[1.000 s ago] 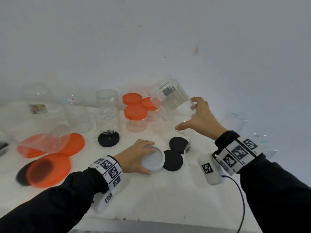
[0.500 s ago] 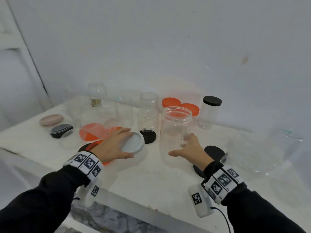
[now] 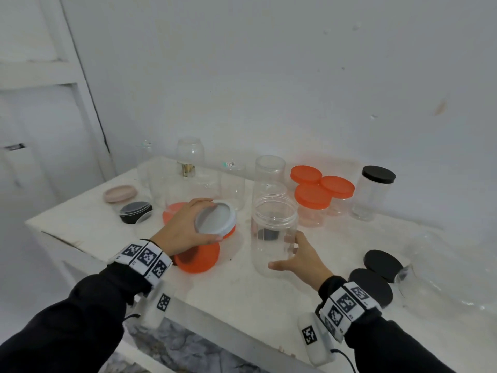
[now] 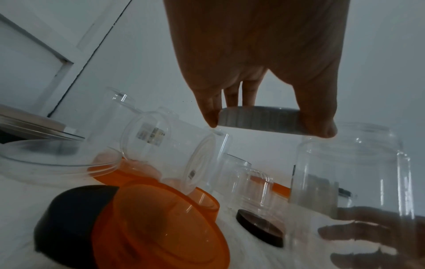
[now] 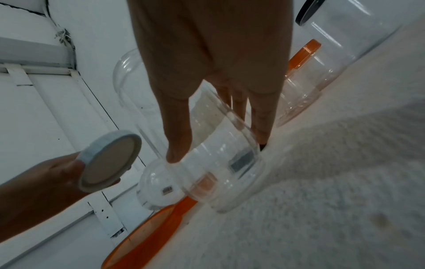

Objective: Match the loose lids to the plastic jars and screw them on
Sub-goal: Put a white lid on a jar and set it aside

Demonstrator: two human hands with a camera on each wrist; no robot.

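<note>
White lid (image 3: 215, 218) pinched in left hand (image 3: 183, 230), up-left of the upright clear jar's (image 3: 273, 235) open mouth; right hand (image 3: 301, 261) wrapped round jar's base.

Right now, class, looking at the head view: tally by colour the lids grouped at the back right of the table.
orange lids: 3
black lid: 1
Total: 4
</note>
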